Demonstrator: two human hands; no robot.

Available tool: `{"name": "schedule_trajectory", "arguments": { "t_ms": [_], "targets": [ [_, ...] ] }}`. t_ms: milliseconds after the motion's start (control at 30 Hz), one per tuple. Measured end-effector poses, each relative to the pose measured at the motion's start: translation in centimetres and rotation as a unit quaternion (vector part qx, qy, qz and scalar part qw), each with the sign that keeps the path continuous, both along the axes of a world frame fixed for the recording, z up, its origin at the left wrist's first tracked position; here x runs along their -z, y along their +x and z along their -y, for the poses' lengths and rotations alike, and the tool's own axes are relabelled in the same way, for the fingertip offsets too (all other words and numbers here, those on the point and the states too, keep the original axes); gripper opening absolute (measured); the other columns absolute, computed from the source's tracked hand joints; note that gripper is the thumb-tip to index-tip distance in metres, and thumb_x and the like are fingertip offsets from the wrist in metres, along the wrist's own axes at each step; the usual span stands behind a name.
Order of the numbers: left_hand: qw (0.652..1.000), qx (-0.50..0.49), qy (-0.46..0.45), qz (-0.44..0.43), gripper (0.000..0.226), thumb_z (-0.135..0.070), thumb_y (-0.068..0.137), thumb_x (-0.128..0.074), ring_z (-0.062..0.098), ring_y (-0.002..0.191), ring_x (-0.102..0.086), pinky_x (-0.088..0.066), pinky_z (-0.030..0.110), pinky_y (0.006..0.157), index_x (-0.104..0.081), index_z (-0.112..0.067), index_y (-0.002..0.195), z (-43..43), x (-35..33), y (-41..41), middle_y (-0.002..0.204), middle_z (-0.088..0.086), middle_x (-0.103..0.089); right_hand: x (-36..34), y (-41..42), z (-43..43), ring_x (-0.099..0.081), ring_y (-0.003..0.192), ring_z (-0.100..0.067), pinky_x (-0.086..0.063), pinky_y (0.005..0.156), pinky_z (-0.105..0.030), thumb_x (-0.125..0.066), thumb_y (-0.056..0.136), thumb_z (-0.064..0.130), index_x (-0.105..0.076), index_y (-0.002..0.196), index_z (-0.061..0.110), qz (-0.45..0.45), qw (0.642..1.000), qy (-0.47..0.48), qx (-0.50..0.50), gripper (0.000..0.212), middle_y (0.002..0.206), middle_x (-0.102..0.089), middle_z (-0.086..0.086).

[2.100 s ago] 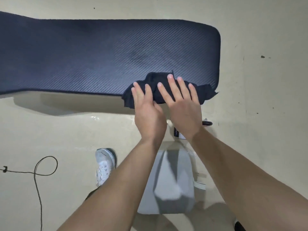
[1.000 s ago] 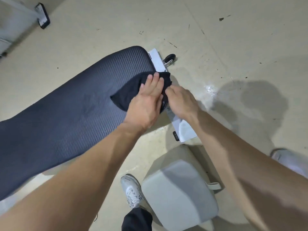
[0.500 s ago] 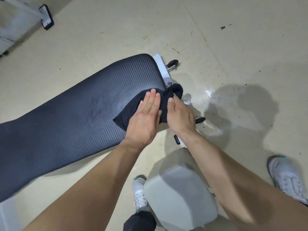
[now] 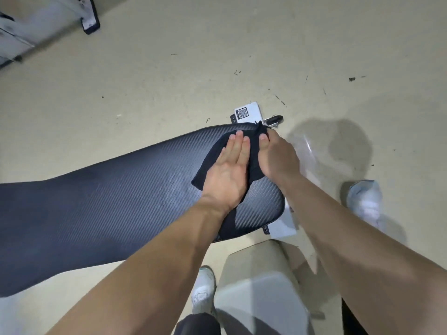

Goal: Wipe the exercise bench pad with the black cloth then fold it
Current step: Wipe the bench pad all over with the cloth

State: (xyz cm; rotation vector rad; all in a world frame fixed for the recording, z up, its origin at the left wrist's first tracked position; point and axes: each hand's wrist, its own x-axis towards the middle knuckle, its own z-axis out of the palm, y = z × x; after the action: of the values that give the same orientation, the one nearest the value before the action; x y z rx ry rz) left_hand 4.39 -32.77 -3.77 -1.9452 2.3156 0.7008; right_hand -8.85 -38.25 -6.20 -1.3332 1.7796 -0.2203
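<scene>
On bench pad end — left hand flat, pressing black cloth; right hand pinching its edge.

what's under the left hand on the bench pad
The black cloth, pressed flat against the bench pad by the left hand. The right hand pinches its far end. The pad surface beneath the cloth is covered.

We see a beige floor flecked with dark scuff marks. A white frame plate carries a QR-code sticker, with a small caster wheel just beside it. Two white sneakers stand on either side of a grey padded block. At upper left lies a white equipment frame with a black end cap.
</scene>
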Motion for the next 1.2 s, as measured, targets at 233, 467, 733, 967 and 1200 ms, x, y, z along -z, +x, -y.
{"name": "schedule_trajectory", "arguments": {
  "t_ms": [233, 467, 733, 967, 1200],
  "targets": [
    [0.966, -0.257, 0.0, 0.02, 0.072, 0.002, 0.089, -0.042, 0.027, 0.153, -0.007, -0.014, 0.038, 0.124, -0.014, -0.001, 0.155, 1.1, -0.2, -5.7, 0.165, 0.015, -0.008, -0.7, 0.5, 6.6, -0.055, 0.113, -0.033, -0.038, 0.085, -0.036, -0.031, 0.104, 0.033, -0.058, 0.121, 0.019, 0.044, 0.965, -0.015, -0.256, 0.034, 0.118, -0.062, -0.008],
    [0.884, -0.466, 0.034, 0.016, 0.074, -0.004, 0.092, -0.035, 0.028, 0.153, 0.005, -0.004, 0.035, 0.125, 0.001, -0.002, 0.156, 1.4, -0.9, -10.4, 0.165, 0.016, 0.007, -1.6, 1.2, 9.3, -0.052, 0.125, -0.031, -0.042, 0.095, -0.039, -0.031, 0.104, 0.041, -0.043, 0.146, 0.03, -0.024, 0.886, -0.025, -0.462, 0.045, 0.134, -0.062, -0.006],
    [0.906, -0.421, 0.051, -0.007, 0.061, -0.016, 0.104, -0.024, 0.025, 0.153, 0.011, -0.003, 0.034, 0.125, 0.005, -0.004, 0.156, -0.4, -1.2, -10.2, 0.165, 0.012, 0.011, -2.3, -1.2, 9.3, -0.059, 0.099, -0.035, -0.037, 0.072, -0.035, -0.038, 0.102, 0.042, -0.059, 0.114, 0.017, -0.078, 0.877, -0.038, -0.472, 0.034, 0.106, -0.068, -0.012],
    [0.872, -0.49, 0.008, -0.011, 0.065, -0.012, 0.101, -0.03, 0.027, 0.153, 0.008, -0.006, 0.037, 0.125, 0.002, -0.002, 0.156, 2.1, 0.2, -6.3, 0.165, 0.016, 0.009, -0.8, 4.9, 10.8, -0.059, 0.105, -0.036, -0.037, 0.077, -0.035, -0.023, 0.106, 0.041, -0.057, 0.098, 0.017, -0.071, 0.856, -0.008, -0.512, 0.042, 0.11, -0.066, -0.014],
    [0.851, -0.525, 0.008, 0.011, 0.068, -0.005, 0.096, -0.034, 0.024, 0.153, 0.007, -0.003, 0.035, 0.124, -0.002, -0.003, 0.157, 2.9, 0.3, 3.3, 0.166, 0.012, 0.007, -0.1, 16.2, 10.8, -0.059, 0.096, -0.031, -0.037, 0.076, -0.033, -0.019, 0.106, 0.038, -0.053, 0.084, 0.02, -0.003, 0.809, 0.065, -0.584, 0.044, 0.099, -0.064, -0.008]
  ]
}}
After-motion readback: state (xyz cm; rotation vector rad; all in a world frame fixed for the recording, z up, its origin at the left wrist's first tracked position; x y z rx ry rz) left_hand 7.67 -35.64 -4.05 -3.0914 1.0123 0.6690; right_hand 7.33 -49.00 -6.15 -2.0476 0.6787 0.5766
